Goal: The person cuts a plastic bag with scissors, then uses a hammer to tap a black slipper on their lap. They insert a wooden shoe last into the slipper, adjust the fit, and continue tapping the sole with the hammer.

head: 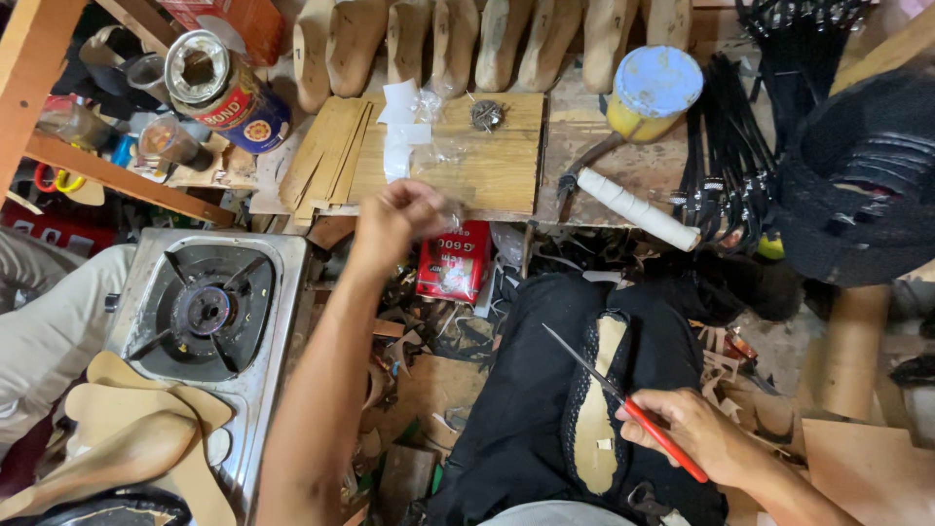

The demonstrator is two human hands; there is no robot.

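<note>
My right hand (696,433) grips red-handled scissors (623,404), blades pointing up-left over a shoe sole (596,399) with a black textured edge and tan insole, lying on my black-clad lap. My left hand (399,216) is stretched forward, fingers pinched at the front edge of a wooden board (487,161), next to a clear plastic bag (443,146); what it pinches is too small to tell. A red packet (454,261) lies just below that hand.
A single-burner gas stove (209,307) stands at left with tan leather insoles (136,429) on it. Wooden shoe lasts (467,39) line the back. A tin can (224,88), a yellow pot with blue lid (651,93), a white roll (638,209), black straps (726,156) and floor scraps (419,380) surround.
</note>
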